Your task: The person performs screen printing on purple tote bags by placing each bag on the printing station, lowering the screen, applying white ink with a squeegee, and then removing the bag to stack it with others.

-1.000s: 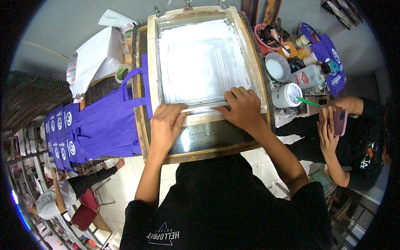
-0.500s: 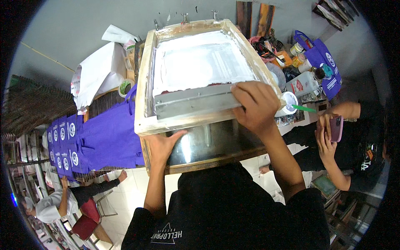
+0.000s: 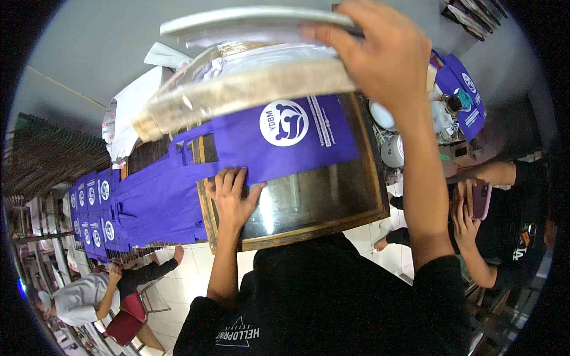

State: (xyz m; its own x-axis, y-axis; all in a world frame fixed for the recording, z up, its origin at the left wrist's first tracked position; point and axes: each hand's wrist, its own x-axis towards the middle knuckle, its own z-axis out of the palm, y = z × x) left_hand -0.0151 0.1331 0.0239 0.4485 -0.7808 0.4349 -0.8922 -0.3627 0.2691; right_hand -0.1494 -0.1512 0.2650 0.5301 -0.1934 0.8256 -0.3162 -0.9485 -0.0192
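Note:
My right hand point(image 3: 389, 56) is raised at the far side, its fingers closed around the right end of a long pale squeegee point(image 3: 249, 16), blurred by motion. Just below that hand, a wooden screen-printing frame point(image 3: 243, 89) is tilted up off the table; whether the hand also bears its weight I cannot tell. Under it a purple cloth bag point(image 3: 237, 139) with a white round print lies on the glass tabletop point(image 3: 314, 196). My left hand point(image 3: 230, 199) rests with fingers spread at the bag's near left corner and the glass.
More purple bags point(image 3: 157, 204) lie to the left. At the right stand a white tub point(image 3: 392, 151) and bottles. A person holding a pink phone point(image 3: 481, 202) is on the right. Another person in a grey shirt point(image 3: 86, 296) is at lower left, beside a red chair point(image 3: 122, 323).
The screen frame has tilted up off the glass, uncovering the printed bag. My right hand has lifted away with the squeegee. My left hand has moved from the frame's near edge onto the bag's corner.

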